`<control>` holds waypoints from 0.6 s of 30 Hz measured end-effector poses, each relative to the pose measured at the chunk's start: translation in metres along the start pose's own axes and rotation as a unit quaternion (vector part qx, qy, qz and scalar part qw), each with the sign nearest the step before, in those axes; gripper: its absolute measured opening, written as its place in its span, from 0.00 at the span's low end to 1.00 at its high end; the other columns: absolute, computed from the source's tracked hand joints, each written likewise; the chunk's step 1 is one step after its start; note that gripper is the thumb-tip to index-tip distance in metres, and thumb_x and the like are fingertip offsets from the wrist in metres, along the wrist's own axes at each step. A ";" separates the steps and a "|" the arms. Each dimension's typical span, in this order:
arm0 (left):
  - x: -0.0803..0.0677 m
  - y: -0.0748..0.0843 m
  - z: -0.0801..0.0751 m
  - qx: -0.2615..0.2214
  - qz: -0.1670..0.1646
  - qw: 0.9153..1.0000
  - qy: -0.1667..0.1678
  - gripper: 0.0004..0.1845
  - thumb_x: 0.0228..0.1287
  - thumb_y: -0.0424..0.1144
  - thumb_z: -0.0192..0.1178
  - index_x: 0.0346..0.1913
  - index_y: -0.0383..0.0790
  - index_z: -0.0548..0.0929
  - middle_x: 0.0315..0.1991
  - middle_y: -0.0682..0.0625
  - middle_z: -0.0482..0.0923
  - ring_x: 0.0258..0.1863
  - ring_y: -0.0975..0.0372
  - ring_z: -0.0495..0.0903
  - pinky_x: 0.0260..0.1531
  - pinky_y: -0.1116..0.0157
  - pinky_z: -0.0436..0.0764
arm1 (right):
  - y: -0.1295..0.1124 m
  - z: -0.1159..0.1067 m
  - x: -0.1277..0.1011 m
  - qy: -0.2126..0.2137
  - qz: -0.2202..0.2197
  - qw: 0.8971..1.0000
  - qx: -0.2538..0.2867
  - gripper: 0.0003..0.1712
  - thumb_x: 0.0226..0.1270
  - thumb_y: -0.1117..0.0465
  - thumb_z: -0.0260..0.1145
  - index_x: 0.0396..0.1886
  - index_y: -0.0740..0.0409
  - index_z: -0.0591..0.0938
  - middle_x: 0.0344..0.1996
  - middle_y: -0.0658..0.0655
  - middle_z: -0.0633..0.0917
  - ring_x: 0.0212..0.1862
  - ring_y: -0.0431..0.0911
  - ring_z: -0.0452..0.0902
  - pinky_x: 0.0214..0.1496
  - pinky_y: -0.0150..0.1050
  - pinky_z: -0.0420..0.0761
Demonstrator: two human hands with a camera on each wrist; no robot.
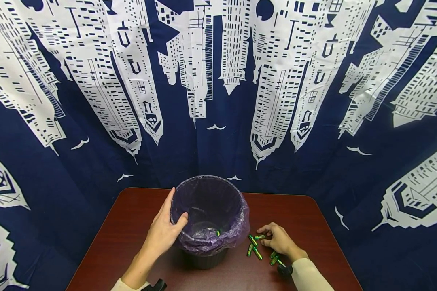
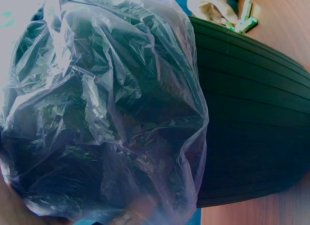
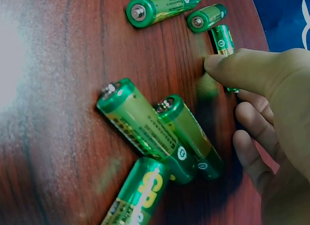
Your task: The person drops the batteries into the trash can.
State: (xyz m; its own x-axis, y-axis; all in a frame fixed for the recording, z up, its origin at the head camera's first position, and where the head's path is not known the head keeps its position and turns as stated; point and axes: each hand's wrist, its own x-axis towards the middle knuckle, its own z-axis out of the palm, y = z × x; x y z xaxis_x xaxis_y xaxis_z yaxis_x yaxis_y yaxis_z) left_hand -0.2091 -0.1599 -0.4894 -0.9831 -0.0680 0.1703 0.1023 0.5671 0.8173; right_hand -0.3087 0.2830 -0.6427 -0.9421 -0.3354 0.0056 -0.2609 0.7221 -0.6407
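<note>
A dark ribbed trash bin (image 1: 204, 260) with a purple plastic liner (image 1: 236, 232) over its rim stands tilted toward the camera. My left hand (image 1: 164, 230) grips the bin's left rim, thumb over the inside edge and fingers along the outside. Inside the bin, a small green battery (image 1: 218, 233) shows near the bottom. To the bin's right, my right hand (image 1: 279, 241) pinches a green battery (image 3: 223, 41) between thumb and fingers, close over the table; the index finger is largely hidden in the right wrist view. Several more green batteries (image 1: 257, 253) lie beside that hand.
The reddish-brown wooden table (image 1: 295, 210) has rounded far corners. Behind it hangs a dark blue cloth (image 1: 204, 149) printed with white upside-down buildings. Several batteries (image 1: 274, 258) lie near the right wrist, next to a black wrist camera (image 1: 285, 270).
</note>
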 end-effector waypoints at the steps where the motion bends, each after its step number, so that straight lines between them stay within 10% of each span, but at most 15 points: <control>1: 0.000 0.000 0.000 0.000 0.000 1.000 0.000 0.53 0.81 0.47 0.69 0.98 0.57 0.50 0.97 0.39 0.54 0.89 0.29 0.67 0.77 0.18 0.69 | 0.000 0.001 0.001 0.003 0.001 1.000 -0.001 0.18 0.67 0.69 0.86 0.54 0.52 0.96 0.50 0.53 0.89 0.51 0.47 0.85 0.56 0.40 0.88; 11: 0.000 0.001 -0.001 -0.006 0.002 1.000 -0.001 0.53 0.81 0.47 0.69 0.98 0.57 0.50 0.97 0.39 0.54 0.90 0.30 0.66 0.78 0.18 0.68 | 0.001 0.006 0.003 0.013 0.014 1.000 -0.006 0.07 0.74 0.67 0.82 0.44 0.51 0.95 0.43 0.50 0.86 0.43 0.38 0.77 0.48 0.32 0.80; 18: 0.000 0.002 -0.002 -0.002 0.005 1.000 0.003 0.52 0.81 0.48 0.69 0.98 0.56 0.52 0.97 0.38 0.55 0.89 0.28 0.67 0.76 0.17 0.69 | 0.018 0.008 0.002 0.041 -0.069 0.996 0.026 0.03 0.76 0.63 0.82 0.43 0.51 0.94 0.39 0.49 0.84 0.40 0.38 0.76 0.44 0.32 0.79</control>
State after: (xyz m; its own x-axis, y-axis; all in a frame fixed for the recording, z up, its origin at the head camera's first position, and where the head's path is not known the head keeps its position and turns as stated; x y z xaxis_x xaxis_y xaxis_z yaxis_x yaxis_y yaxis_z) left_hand -0.2083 -0.1600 -0.4866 -0.9810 -0.0684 0.1814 0.1118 0.5647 0.8177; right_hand -0.3134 0.2905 -0.6605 -0.9124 -0.3777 0.1576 -0.3802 0.6397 -0.6680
